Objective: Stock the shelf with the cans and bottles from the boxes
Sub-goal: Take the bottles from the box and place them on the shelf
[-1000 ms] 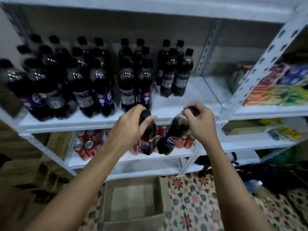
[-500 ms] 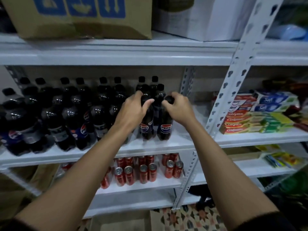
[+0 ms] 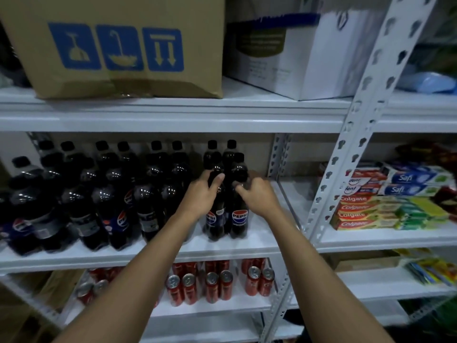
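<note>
Setting two Pepsi bottles down on the middle shelf [image 3: 247, 246], the left hand [image 3: 200, 194] curls its grip round the neck of the left bottle [image 3: 214, 214], and the right hand [image 3: 257, 196] pinches the top of the right bottle [image 3: 239, 219]. Both stand upright at the right end of the bottle rows [image 3: 99, 194]. Below that shelf, red cans [image 3: 212, 285] stand in pairs. Stocking looks well advanced; bare shelf remains right of the pair, and whatever is left in the boxes is out of view.

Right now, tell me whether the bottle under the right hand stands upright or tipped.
Upright: the bottle stands on its base on the shelf, held near its cap by the right hand.
</note>
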